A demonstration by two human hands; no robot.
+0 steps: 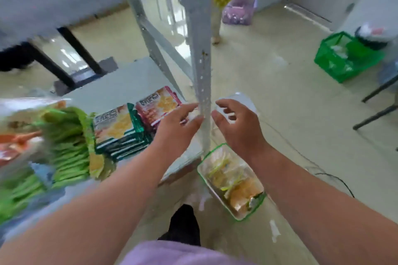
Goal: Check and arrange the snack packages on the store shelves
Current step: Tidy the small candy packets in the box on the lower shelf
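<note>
Two hands sit at mid-frame on either side of the grey shelf post (202, 84). I read the left hand (176, 127) as flat, fingers straight and close together, fingertips over the pink-edged snack packages (158, 103) on the shelf (120, 84). My right hand (237, 127) hangs right of the post, fingers loosely curled and spread, holding nothing. Teal-edged packages (118, 129) are stacked just left of the pink ones; green packets (69, 146) blur at left. Below the post, a green-rimmed tray (232, 183) of packets rests on the floor.
</note>
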